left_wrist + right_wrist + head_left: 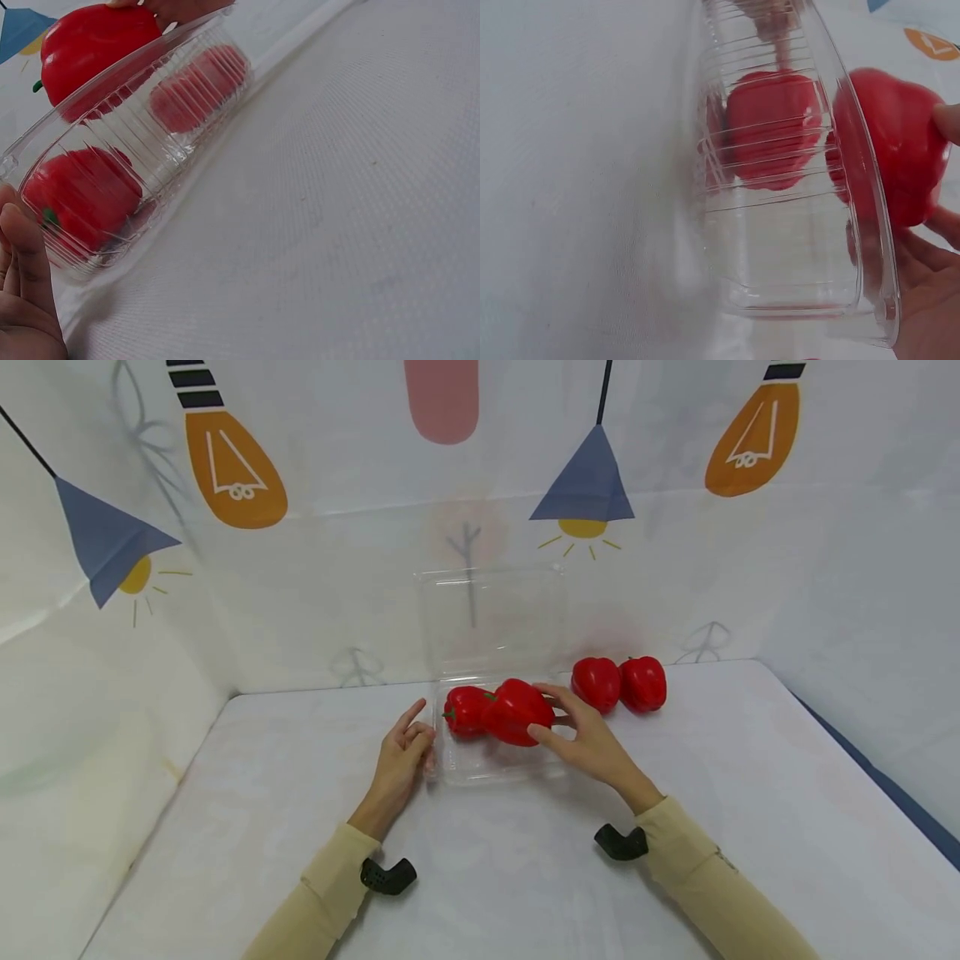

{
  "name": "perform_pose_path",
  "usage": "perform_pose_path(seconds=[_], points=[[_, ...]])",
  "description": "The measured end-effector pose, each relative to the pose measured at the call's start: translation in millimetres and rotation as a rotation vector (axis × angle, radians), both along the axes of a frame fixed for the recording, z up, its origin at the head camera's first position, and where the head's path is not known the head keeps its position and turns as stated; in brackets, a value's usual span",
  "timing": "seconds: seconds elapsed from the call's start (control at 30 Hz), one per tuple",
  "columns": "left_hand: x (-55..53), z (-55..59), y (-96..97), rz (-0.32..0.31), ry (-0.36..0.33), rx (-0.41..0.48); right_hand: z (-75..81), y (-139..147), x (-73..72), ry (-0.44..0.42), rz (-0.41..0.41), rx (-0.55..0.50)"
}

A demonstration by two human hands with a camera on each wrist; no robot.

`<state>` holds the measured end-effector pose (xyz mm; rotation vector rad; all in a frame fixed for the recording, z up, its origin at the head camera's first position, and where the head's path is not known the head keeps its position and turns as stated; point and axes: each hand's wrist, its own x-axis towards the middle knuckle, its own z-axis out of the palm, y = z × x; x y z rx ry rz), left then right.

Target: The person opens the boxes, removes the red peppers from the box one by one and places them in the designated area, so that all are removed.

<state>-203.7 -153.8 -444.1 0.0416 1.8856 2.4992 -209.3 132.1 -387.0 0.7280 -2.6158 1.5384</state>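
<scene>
Head view: one red pepper (461, 713) inside the clear container (480, 772), lid (495, 627) open
Right hand (588, 743): grip holding a second pepper (517, 712) above the base, not yet set down
Left hand (401, 758): grip loose, beside the container's edge
Outside: two peppers (643, 685) on the tabletop (495, 868)

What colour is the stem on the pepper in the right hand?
Green. The stem of that pepper shows best in the left wrist view.

Orange bulbs (247, 510) and blue lampshades (583, 485) are printed across the pale backdrop (337, 585) behind the white-covered table (480, 868).
</scene>
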Motion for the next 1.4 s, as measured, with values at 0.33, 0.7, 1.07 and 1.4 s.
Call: perform_pose_path(seconds=[0.33,0.7,1.07,1.4], points=[[2.4,-2.5,-1.1,-0.010,0.026,-0.021,-4.0,8,5.6,-0.053,-0.029,-0.044],[2.5,-3.8,-1.9,-0.014,0.030,-0.016,-5.6,17,9.2,-0.024,-0.076,-0.055],[1.8,-2.9,-2.5,-0.019,0.043,-0.009,-5.5,26,11.7,0.045,-0.133,0.003],[0.0,-3.4,-3.1,-0.029,0.037,-0.015,-5.2,35,15.0,0.050,-0.169,-0.033]])
